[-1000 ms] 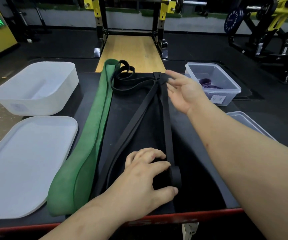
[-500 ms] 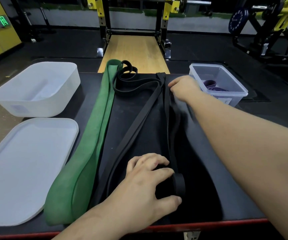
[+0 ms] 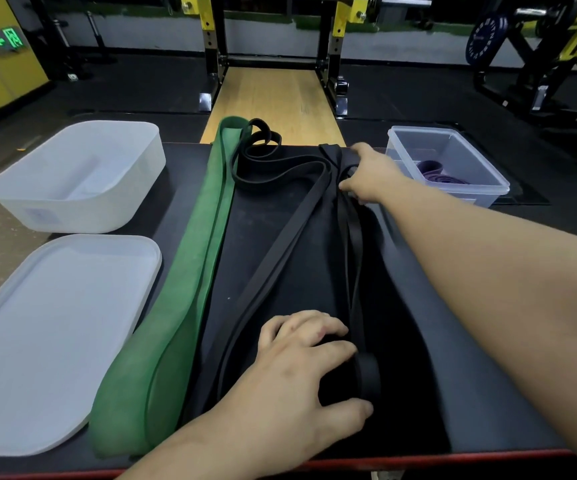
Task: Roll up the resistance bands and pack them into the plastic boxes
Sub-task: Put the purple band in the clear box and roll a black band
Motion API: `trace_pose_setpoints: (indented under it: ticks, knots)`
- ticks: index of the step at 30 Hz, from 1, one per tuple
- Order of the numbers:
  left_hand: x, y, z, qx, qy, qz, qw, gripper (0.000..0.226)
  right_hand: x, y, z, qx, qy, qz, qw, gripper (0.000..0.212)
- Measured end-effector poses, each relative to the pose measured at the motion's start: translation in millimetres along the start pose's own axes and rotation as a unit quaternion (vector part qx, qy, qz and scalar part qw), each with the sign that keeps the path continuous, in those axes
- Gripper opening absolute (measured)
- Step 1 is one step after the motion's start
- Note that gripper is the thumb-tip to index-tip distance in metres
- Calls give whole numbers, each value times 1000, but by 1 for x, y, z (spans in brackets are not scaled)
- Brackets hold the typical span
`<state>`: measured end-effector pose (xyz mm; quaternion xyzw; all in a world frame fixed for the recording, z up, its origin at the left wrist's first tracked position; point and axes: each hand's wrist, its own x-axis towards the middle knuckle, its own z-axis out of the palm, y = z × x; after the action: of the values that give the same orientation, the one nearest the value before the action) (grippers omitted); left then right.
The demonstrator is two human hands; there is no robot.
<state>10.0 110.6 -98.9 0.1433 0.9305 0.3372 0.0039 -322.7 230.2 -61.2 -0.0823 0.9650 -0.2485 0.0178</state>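
Black rubber down the middle of the bench (image 3: pixel 412 358): black band (image 3: pixel 356 258) stretched lengthways, near end wound into a small roll by the red front edge. Left hand (image 3: pixel 301 368) clamped over that roll, fingers (image 3: pixel 308 329) curled across the top, thumb hooked round the near side, most of the roll buried under the palm. Right hand (image 3: pixel 370 178) out at the far end, blurred; looks to be pinching the band's strands between thumb and curled fingers, forefinger poking forward. Far tip of the band lost behind that hand. Right forearm slung across the right half of the bench, covering the surface there.

Just left, second black band (image 3: pixel 273 258): two strands on a slant, far end bunched in loose loops at the far edge, near end vanishing under the left wrist. Further left, green band (image 3: pixel 190 271), wide, flat, doubled, touching neither hand.

Beside the bench's left side, frosted white tub (image 3: pixel 72 216), with its lid (image 3: pixel 55 341) flat in front, clipped by the frame edge. Past the far right corner, clear box (image 3: pixel 401 150), purple band (image 3: pixel 436 171) coiled inside, near corner masked by the forearm. Beyond, wooden platform (image 3: pixel 273 98) and yellow rack (image 3: pixel 344 15), dim, top cut off.
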Motion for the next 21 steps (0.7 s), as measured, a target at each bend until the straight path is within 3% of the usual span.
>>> trace_pose_setpoints:
  ticks: [3,8,13,17,21]
  knots:
    - [-1,0,0,-1,6,1,1000,58,-2,5,4,27,22,43,998,57]
    - [-1,0,1,-6,13,5,1000,56,-3,8,0,69,-5,68,995,50]
    - [1,-2,2,7,13,12,1000,56,4,9,-4,91,14,52,994,64]
    - [1,-4,2,5,11,13,1000,56,5,7,0,29,-22,65,997,74]
    - [2,-5,2,8,-2,9,1000,57,6,6,-1,30,-32,53,998,68]
